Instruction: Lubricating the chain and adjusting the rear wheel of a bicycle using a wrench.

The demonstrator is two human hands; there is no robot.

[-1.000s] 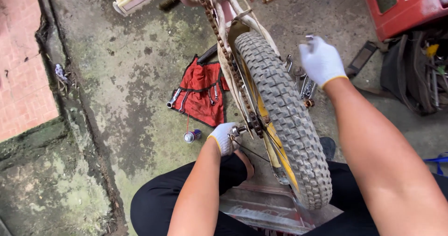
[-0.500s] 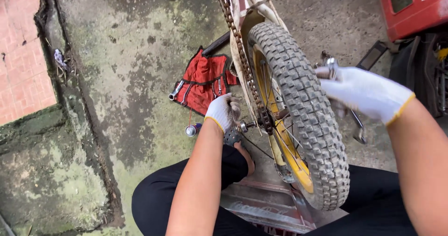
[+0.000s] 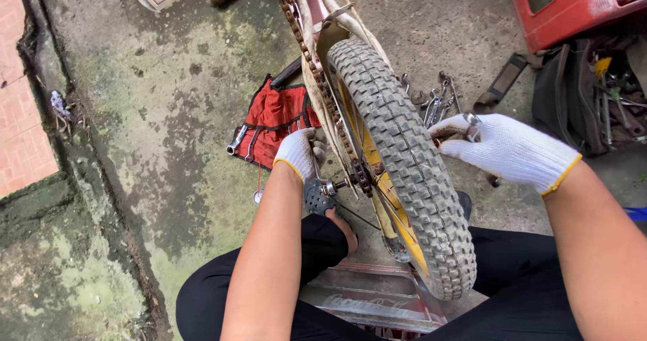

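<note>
left hand (image 3: 301, 153): gloved, closed on tool at wheel axle (image 3: 331, 188)
right hand (image 3: 502, 147): gloved, gripping wrench (image 3: 470, 127) beside tyre (image 3: 404, 159)
chain (image 3: 317, 78): alongside wheel
red tool roll (image 3: 276, 120): on ground, left

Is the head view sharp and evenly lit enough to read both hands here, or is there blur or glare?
Head view: soft, even daylight, no glare or hard shadows; left hand and tyre are sharp; right hand is slightly soft at its fingers; wide-angle stretch toward the edges.

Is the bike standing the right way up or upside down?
Upside down: the knobbly tyre points up at the camera, with the chain running alongside it.
</note>
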